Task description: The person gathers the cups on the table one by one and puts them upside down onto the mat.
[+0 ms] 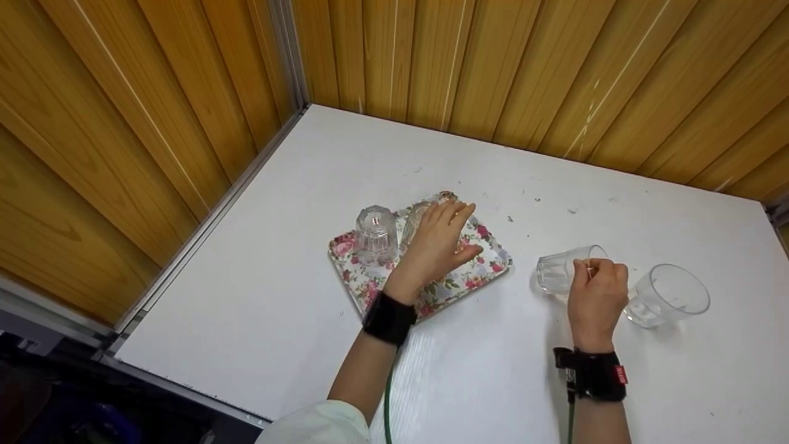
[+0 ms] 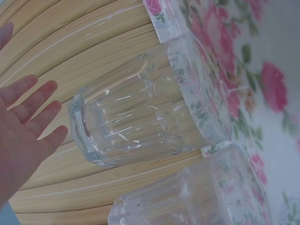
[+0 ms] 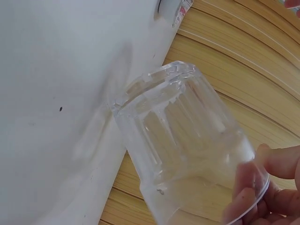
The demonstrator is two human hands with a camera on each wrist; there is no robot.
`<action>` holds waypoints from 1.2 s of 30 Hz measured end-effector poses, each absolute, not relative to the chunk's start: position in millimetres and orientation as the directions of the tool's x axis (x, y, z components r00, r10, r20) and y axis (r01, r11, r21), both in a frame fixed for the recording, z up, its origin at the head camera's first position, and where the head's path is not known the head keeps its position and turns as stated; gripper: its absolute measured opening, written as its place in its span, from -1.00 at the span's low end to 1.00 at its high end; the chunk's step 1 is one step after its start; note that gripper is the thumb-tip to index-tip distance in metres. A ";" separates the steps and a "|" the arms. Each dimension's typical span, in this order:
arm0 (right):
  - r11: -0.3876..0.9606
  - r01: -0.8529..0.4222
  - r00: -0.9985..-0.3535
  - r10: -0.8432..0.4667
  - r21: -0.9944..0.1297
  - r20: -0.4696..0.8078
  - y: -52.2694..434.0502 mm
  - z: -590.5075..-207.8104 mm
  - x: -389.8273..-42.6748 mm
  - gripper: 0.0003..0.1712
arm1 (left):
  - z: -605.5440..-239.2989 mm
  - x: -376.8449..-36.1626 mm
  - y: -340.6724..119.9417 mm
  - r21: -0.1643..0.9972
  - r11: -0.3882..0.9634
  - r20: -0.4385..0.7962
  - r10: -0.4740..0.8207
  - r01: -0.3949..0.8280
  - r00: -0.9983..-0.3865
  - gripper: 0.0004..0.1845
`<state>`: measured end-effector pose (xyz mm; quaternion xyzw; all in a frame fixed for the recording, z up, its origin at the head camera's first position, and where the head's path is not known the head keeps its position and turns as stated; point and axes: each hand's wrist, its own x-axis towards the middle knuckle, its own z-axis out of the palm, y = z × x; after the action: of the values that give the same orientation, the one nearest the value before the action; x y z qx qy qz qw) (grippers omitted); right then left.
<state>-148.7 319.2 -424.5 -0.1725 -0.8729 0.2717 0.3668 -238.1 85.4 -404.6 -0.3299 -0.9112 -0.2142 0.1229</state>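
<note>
Two clear glasses stand upside down on a floral tray (image 1: 474, 280): one glass (image 1: 376, 231) is at the left, and another (image 2: 136, 108) is partly hidden behind my left hand (image 1: 434, 243) in the head view. In the left wrist view that hand is apart from the glass's base, its fingers extended. My right hand (image 1: 598, 302) pinches the rim of a third glass (image 3: 183, 136) between thumb and fingers. This glass is tilted, its base toward the tray and its mouth toward the hand.
Right of my right hand, another clear glass (image 1: 669, 296) stands mouth up on the white table (image 1: 259, 259). Wooden panels (image 1: 462, 68) border the table at the back and left. A green cable (image 1: 387, 401) trails from my left wristband.
</note>
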 end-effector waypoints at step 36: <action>0.717 0.084 -0.691 0.542 -0.692 0.478 315.5 -414.4 -148.2 -0.71 | -405.4 -233.9 93.3 0.259 0.687 0.338 0.594 0.679 -0.730 -0.27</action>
<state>-148.2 315.5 -414.4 -0.1823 -0.8588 0.3288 0.3479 -233.9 93.3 -405.4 -0.3491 -0.9114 -0.1857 0.1141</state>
